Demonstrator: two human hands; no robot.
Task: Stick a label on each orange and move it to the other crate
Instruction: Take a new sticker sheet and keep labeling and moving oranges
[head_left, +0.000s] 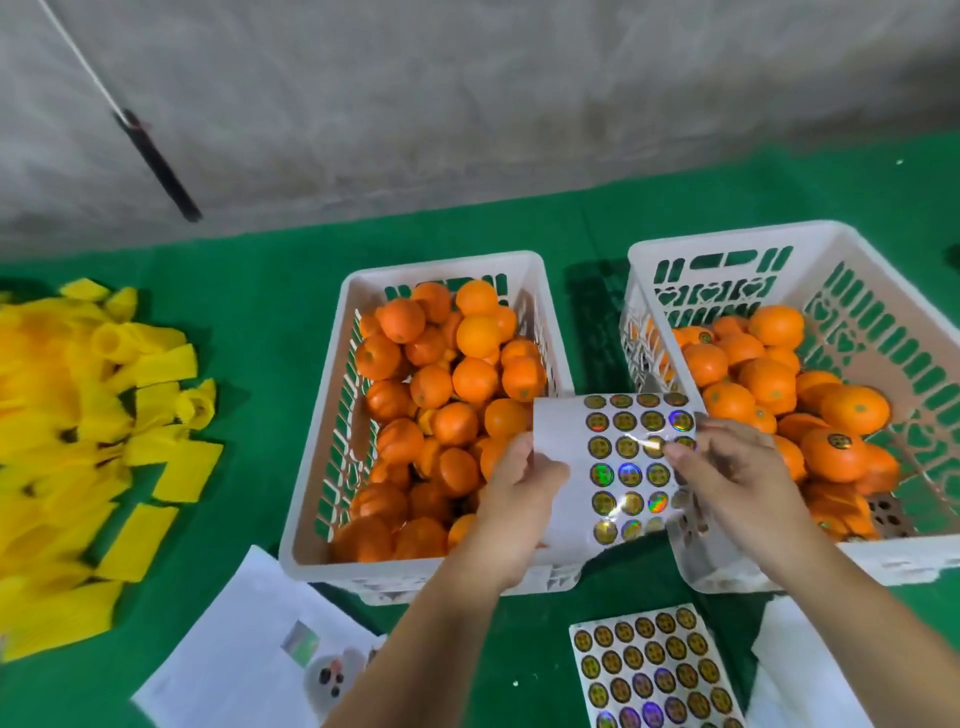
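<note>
The left hand (519, 486) gripped the sticker sheet (623, 462) (steadying it between both crates) while the right hand (727, 467) fingers (680, 454) pinched at a label for peeling.

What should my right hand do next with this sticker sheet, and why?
Probably peel one label free. Your left hand holds the sticker sheet over the crates, and your right hand's fingers already pinch at a label on its right edge. No orange is in hand yet.

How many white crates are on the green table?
2. The left crate sits at the centre, full of oranges; the right crate stands beside it, partly filled. None seems hidden.
</note>
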